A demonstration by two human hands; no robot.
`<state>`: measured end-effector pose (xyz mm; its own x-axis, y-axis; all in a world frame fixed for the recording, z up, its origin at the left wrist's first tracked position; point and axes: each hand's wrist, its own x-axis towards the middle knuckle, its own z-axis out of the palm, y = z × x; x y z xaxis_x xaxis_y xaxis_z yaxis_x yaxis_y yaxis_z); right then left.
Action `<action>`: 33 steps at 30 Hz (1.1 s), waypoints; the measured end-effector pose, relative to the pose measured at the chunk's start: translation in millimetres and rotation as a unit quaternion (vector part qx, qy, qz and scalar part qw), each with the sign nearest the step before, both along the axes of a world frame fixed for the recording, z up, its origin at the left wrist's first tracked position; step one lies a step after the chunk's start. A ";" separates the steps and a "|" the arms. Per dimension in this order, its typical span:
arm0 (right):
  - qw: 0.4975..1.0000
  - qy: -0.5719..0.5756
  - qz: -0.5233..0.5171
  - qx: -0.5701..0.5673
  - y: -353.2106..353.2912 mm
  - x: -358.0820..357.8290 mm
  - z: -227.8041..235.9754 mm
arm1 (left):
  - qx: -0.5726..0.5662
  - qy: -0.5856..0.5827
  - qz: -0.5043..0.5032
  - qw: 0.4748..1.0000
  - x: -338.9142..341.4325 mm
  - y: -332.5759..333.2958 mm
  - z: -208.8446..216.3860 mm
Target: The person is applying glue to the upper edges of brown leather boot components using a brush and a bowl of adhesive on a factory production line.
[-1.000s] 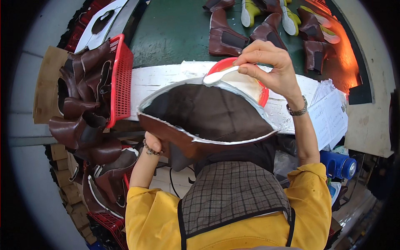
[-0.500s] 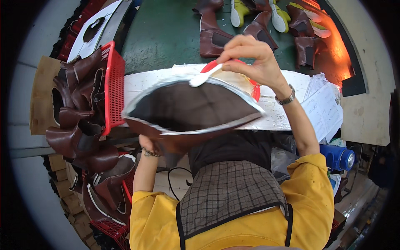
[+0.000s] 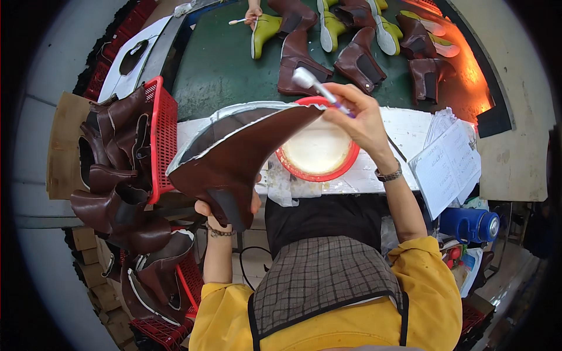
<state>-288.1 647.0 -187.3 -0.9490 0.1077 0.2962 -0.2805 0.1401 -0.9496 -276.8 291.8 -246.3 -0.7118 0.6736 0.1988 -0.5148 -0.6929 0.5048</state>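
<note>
A brown leather boot upper hangs in front of me, its open bottom edge coated white and facing up and left. My left hand is closed round its narrow shaft, partly hidden behind the leather. My right hand grips a brush with a purple handle and white-coated bristles pointing up and left. Its fingers are also at the upper's pointed right end; whether they pinch the leather I cannot tell. Below that hand, a red bowl of creamy white liquid stands on the white bench.
Brown boots and yellow-green ones stand on a green conveyor belt. Another person's hand holds a small brush there. Red baskets of uppers sit left; papers and a blue flask lie right.
The boot upper has tilted, its right end rising and its outer side turning toward me. My right hand has moved slightly right and down, the bristles now pointing up. Another person's hand has appeared beyond.
</note>
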 end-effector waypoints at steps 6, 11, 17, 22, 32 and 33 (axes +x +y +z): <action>0.971 -0.090 -0.196 -0.107 67.8 20.4 -54.8 | -0.069 -0.027 0.145 0.987 -30.3 -4.8 6.2; 0.937 -0.163 -0.302 -0.070 78.7 39.0 -141.7 | -0.039 -0.108 0.258 0.959 -129.0 20.8 -3.5; 0.931 -0.058 -0.333 0.140 64.6 37.7 -138.7 | -0.132 -0.140 0.318 0.928 -245.8 25.8 -66.3; 0.915 -0.001 -0.368 0.167 92.9 46.8 -164.5 | -0.564 0.159 0.430 0.687 -215.5 50.0 -64.4; 0.936 -0.065 -0.328 0.108 73.0 40.2 -141.1 | -0.690 0.138 0.710 -0.009 102.1 -169.9 137.1; 0.935 -0.068 -0.331 0.105 72.7 40.3 -140.4 | -0.698 0.083 0.710 -0.036 133.5 -191.0 135.0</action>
<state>-247.8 719.7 -327.7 -0.7253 0.6381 0.2586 0.0554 0.4285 -0.9018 -143.3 100.8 -111.4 -0.2262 -0.5297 0.8174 -0.4469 0.8021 0.3961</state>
